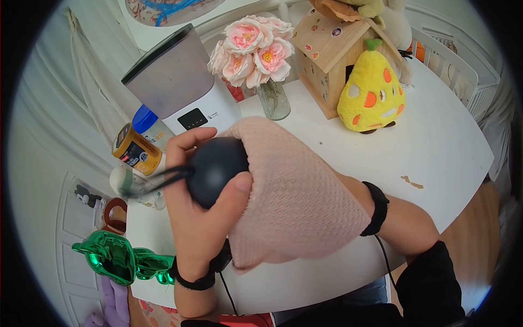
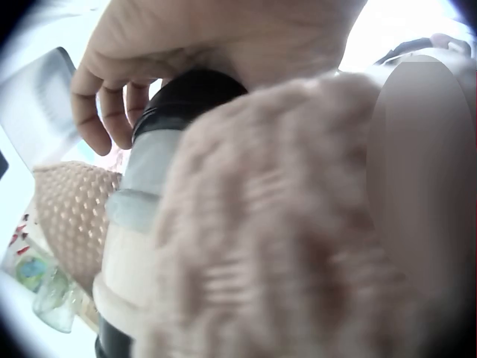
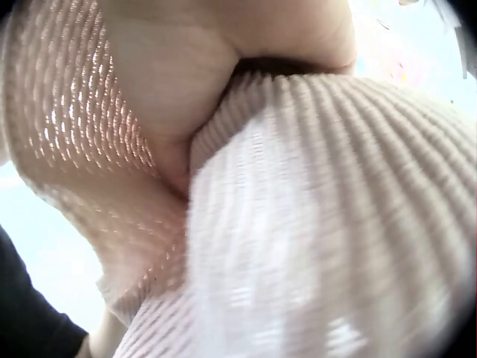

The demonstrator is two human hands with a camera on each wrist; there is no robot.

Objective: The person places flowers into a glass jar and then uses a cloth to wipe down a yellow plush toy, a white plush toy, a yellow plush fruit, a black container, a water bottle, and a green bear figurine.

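Note:
My left hand grips the round black lid of a bottle, with a dark strap loop sticking out to the left. Below that lid, the left wrist view shows a pale ridged bottle body. A pink textured cloth wraps the rest of the bottle and covers my right hand in the head view. In the right wrist view my right hand curls round the cloth-wrapped bottle, its fingertips hidden by the ribbed cloth.
On the white table stand a water dispenser, a yellow tin, a flower vase, a wooden house and a yellow pear plush. A shiny green figure lies at the left edge.

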